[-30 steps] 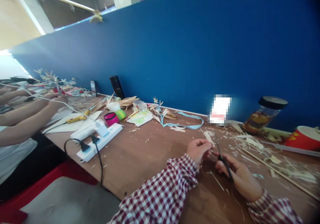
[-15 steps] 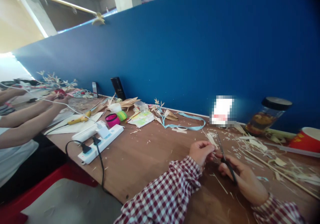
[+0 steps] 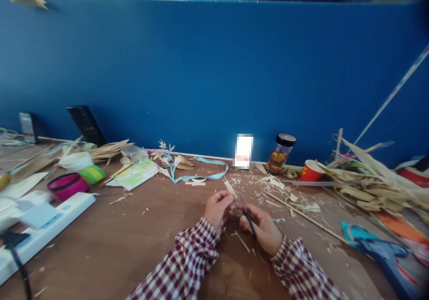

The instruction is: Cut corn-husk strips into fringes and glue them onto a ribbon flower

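Note:
My left hand (image 3: pixel 217 208) pinches a pale, flat strip of dried husk (image 3: pixel 229 187), which sticks up past the fingertips. Close by on the right, my right hand (image 3: pixel 263 228) is closed around black-handled scissors (image 3: pixel 249 221), their blades pointing up and away from me beside the strip. Whether the blades touch the strip is hard to make out. Below the hands lies a thin pale sliver (image 3: pixel 242 242). Small cut scraps (image 3: pixel 254 183) are scattered over the brown tabletop (image 3: pixel 161 246) beyond the fingers.
A jar with a black lid (image 3: pixel 281 154), a red paper cup (image 3: pixel 311 170) and a husk pile (image 3: pixel 362 188) stand at back right. A blue glue gun (image 3: pixel 382 251) lies front right. Left are a white power strip (image 3: pixel 77 215), a pink band (image 3: pixel 67 186) and blue ribbon (image 3: pixel 214 172).
My view has swung to the right, bringing the husk pile and glue gun into sight and taking the co-worker's arms out. Both hands keep their hold on the strip and the scissors.

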Motion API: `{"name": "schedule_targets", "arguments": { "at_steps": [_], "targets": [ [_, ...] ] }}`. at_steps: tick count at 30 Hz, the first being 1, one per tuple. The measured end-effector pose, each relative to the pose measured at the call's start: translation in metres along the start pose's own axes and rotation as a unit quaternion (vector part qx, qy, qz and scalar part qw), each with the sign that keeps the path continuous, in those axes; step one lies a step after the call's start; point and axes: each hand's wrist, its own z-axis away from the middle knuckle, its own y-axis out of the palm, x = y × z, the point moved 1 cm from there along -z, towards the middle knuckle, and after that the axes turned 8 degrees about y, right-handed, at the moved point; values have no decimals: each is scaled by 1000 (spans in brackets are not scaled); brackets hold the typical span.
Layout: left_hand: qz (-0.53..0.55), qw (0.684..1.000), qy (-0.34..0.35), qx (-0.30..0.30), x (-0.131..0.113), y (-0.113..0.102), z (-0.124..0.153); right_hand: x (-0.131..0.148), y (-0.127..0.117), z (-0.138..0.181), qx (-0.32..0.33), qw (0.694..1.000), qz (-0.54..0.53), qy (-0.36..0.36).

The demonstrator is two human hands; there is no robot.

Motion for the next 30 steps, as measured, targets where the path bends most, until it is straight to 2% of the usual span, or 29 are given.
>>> {"name": "schedule_targets", "arguments": {
  "at_steps": [19,30],
  "targets": [
    [8,1000,-8,-8,-2,-2,-1,-2,-1,-1,-1,1000,-1,-8],
    [20,1000,-1,8,-3,-2,-2,-2,0,-1,7,1000,-19,-7]
  ]
}}
